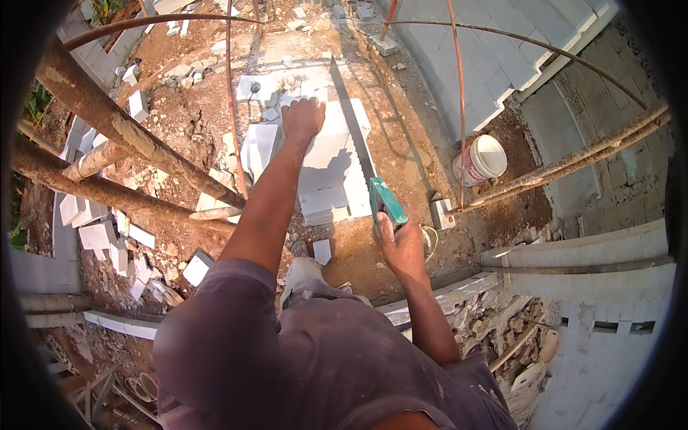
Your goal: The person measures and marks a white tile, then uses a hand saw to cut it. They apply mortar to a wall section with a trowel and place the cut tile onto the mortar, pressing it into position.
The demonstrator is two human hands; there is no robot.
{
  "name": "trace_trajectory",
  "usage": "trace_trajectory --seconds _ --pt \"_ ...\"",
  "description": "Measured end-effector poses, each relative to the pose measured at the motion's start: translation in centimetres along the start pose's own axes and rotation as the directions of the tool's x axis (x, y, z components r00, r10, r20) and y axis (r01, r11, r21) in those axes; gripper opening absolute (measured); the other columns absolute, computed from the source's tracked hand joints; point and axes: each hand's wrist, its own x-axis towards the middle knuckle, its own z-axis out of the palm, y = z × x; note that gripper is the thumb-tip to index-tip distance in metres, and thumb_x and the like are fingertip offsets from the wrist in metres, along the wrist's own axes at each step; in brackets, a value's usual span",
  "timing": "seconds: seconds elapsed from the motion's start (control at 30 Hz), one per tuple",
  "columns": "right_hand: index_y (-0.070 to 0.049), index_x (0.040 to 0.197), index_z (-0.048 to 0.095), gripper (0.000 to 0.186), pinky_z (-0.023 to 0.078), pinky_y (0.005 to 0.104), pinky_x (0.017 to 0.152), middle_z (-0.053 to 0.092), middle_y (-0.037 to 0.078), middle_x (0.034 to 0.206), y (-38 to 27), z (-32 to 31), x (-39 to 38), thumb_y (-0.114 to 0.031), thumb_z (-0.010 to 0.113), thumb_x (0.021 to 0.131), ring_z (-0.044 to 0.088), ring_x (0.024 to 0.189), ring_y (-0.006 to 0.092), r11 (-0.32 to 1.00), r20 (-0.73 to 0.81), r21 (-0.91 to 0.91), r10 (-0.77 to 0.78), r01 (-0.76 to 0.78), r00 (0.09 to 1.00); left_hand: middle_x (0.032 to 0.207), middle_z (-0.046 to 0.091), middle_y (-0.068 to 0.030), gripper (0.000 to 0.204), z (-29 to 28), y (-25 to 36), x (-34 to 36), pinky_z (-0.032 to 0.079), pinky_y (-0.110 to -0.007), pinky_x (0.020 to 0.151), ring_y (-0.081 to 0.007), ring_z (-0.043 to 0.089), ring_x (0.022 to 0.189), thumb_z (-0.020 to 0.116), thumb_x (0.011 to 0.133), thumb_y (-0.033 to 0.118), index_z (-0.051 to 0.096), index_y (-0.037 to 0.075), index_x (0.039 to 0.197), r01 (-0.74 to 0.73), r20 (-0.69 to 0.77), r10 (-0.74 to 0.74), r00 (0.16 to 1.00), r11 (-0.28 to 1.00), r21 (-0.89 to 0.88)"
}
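My left hand (303,119) reaches forward and rests with curled fingers at the upper left of a pale block stack (331,183), gripping the block there. My right hand (396,242) holds the green handle (385,198) of a long handsaw (352,122). The saw's blade runs up along the right part of the blocks, its tip beyond their top edge. More white blocks (259,149) lie just left of my left arm, and a small broken piece (322,252) is below the stack near my foot.
Rusty poles (125,122) cross at my left, with scattered blocks (93,236) under them. Thin bars (459,86) and a pole (545,172) frame the right. A white bucket (489,156) stands beside a block wall (462,50). Rubble (523,330) lies at lower right.
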Motion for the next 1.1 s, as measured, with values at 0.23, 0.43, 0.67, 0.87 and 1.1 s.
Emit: trace_trajectory --seconds 0.23,0.43,0.67,0.87,1.1 --pt "0.000 0.114 0.059 0.032 0.052 0.0480 0.080 0.066 0.021 0.091 0.6 -2.1 -5.5 -0.025 0.064 0.096 0.068 0.091 0.0423 0.993 -0.026 0.046 0.111 -0.110 0.993 0.110 0.071 -0.0082 0.044 0.5 -0.3 0.7 0.042 -0.053 0.095 -0.0280 0.064 0.107 0.041 0.103 0.043 0.069 0.013 0.117 -0.055 -0.039 0.054 0.998 0.998 -0.013" --pt "0.007 0.112 0.051 0.038 0.052 0.0529 0.070 0.065 0.030 0.077 1.3 0.1 8.7 -0.025 0.063 0.096 0.065 0.081 0.0500 0.992 -0.157 -0.090 -0.101 0.088 0.982 0.118 0.070 -0.0139 0.048 -0.1 4.2 2.2 0.042 -0.059 0.097 -0.0345 0.064 0.112 0.036 0.103 0.042 0.069 0.009 0.117 -0.082 0.034 0.084 0.996 0.995 -0.059" --pt "-0.001 0.125 0.051 0.043 0.050 0.0558 0.079 0.066 0.028 0.090 1.5 -5.8 -9.9 -0.034 0.059 0.098 0.066 0.085 0.0482 0.971 0.168 0.012 0.233 -0.238 0.958 0.122 0.068 -0.0169 0.053 0.7 -0.3 2.1 0.045 -0.058 0.095 -0.0370 0.063 0.116 0.032 0.103 0.047 0.062 0.015 0.131 -0.065 0.044 0.066 0.997 0.998 -0.016" --pt "0.008 0.108 0.053 0.038 0.052 0.0551 0.076 0.067 0.028 0.084 2.0 -0.2 8.6 -0.026 0.062 0.094 0.066 0.085 0.0484 0.995 -0.120 0.071 -0.060 0.069 0.991 0.124 0.066 -0.0201 0.055 3.0 2.7 2.8 0.046 -0.058 0.094 -0.0387 0.063 0.113 0.031 0.103 0.047 0.064 0.011 0.127 -0.163 0.027 0.167 0.986 0.981 -0.102" --pt "-0.007 0.124 0.052 0.037 0.053 0.0530 0.080 0.068 0.023 0.099 4.7 -5.1 -12.6 -0.032 0.059 0.098 0.066 0.091 0.0459 0.985 0.141 0.062 0.154 -0.164 0.978 0.121 0.068 -0.0215 0.062 1.7 -0.8 2.9 0.046 -0.053 0.097 -0.0432 0.063 0.111 0.030 0.100 0.052 0.065 0.008 0.126 -0.072 0.022 0.074 0.997 0.993 -0.090"
